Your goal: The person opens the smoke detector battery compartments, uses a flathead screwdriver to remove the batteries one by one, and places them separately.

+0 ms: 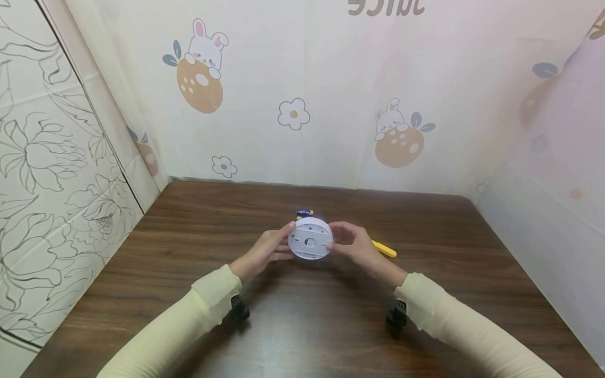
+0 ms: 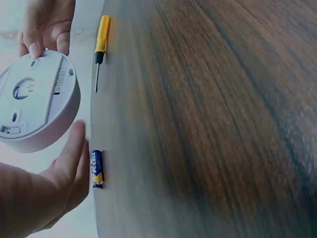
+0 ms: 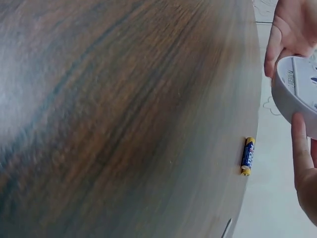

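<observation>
Both hands hold a round white plastic device (image 1: 309, 242) up over the table, its flat back with a slotted plate and a central hole facing the head camera. My left hand (image 1: 266, 251) grips the left edge, thumb at the upper rim and fingers lower down. On the opposite side, my right hand (image 1: 356, 245) pinches the rim, its thumb pressed on the back plate. In the left wrist view, the thick side wall of the device (image 2: 62, 124) shows above the left fingers (image 2: 74, 148). The right index finger (image 3: 298, 134) lies against that wall in the right wrist view.
A blue-and-yellow battery (image 1: 304, 213) lies on the dark wooden table (image 1: 212, 210) just beyond the device. Right of it rests a yellow-handled screwdriver (image 2: 102, 37), partly hidden by the right hand in the head view. Patterned cloth (image 1: 293, 152) hangs behind the table.
</observation>
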`<state>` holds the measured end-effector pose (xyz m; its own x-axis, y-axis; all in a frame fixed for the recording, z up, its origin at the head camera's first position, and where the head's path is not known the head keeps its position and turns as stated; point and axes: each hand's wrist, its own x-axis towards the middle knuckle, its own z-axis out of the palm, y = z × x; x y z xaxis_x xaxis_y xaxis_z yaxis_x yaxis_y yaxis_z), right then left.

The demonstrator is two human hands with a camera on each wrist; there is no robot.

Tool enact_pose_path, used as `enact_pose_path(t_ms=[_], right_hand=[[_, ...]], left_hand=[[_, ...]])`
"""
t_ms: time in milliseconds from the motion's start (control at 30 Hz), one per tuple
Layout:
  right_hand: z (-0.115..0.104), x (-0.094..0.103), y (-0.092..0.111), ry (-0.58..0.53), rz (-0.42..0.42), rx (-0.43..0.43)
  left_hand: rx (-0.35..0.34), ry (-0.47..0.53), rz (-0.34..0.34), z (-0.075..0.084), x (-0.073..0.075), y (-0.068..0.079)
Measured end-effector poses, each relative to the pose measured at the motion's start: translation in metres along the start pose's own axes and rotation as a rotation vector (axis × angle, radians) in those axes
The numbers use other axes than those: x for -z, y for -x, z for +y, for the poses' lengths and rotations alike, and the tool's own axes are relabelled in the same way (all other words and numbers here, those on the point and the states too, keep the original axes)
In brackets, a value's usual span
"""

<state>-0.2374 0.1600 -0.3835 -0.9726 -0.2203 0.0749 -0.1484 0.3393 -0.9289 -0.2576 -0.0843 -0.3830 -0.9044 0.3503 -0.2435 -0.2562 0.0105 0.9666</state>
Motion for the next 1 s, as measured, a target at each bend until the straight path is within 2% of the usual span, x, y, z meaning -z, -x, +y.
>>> enact_pose_path(t_ms=[100, 200, 367, 467, 733, 867, 1000], right_hand=[[-0.002, -0.001, 0.000, 0.019, -0.003, 0.042], [-0.004, -0.002, 0.000, 0.025, -0.005, 0.050], [-0.006, -0.002, 0.000, 0.016, -0.012, 0.031], [-0.007, 0.000, 0.000, -0.003, -0.027, -0.019], [-0.012, 0.005, -0.003, -0.363, -0.086, -0.241], [-0.014, 0.007, -0.006, -0.468, -0.119, -0.303], [-0.014, 0.008, -0.007, -0.513, -0.139, -0.382]], left_hand=[[0.033, -0.003, -0.055, 0.001, 0.001, 0.000], [0.038, -0.010, -0.078, 0.002, 0.001, -0.001], [0.019, -0.007, -0.076, 0.001, 0.001, -0.002], [0.009, 0.003, -0.060, -0.001, 0.002, -0.003], [-0.041, 0.055, -0.036, -0.001, 0.004, 0.000], [-0.055, 0.075, -0.026, 0.000, 0.004, 0.000], [-0.076, 0.056, -0.038, -0.001, 0.004, 0.001]])
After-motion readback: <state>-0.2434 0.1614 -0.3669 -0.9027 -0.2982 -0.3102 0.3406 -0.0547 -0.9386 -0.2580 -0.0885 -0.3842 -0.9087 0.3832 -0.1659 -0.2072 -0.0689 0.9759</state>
